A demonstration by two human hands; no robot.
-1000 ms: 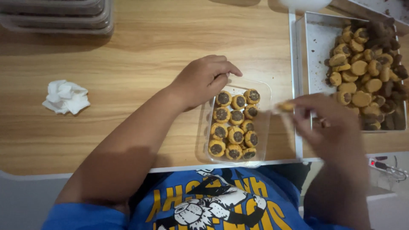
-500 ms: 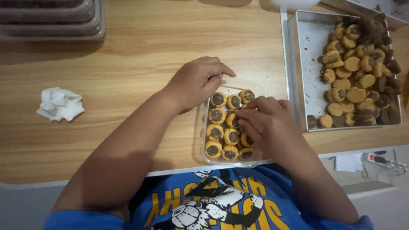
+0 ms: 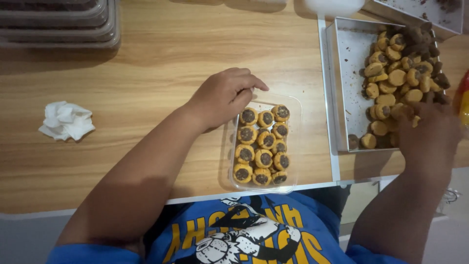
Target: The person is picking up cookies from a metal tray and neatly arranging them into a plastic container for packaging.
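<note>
Head view, looking down: under my left grip (image 3: 222, 98) sits a clear rectangular plastic container (image 3: 293, 146), packed with round golden cookies with dark chocolate centres (image 3: 263, 145) in three neat rows, all facing up. It rests on the pale wooden worktop (image 3: 146, 88) near the front edge. My left grip curls over the container's far left corner, fingers bent, touching its rim and holding nothing else. My right grip (image 3: 427, 134) reaches into the near end of a shallow square metal tray (image 3: 344, 54), to the right of the container, palm down over a loose heap of the same cookies (image 3: 395, 78); I cannot tell whether it has closed on one. Well left of my left grip lies a crumpled white tissue (image 3: 66, 120).
</note>
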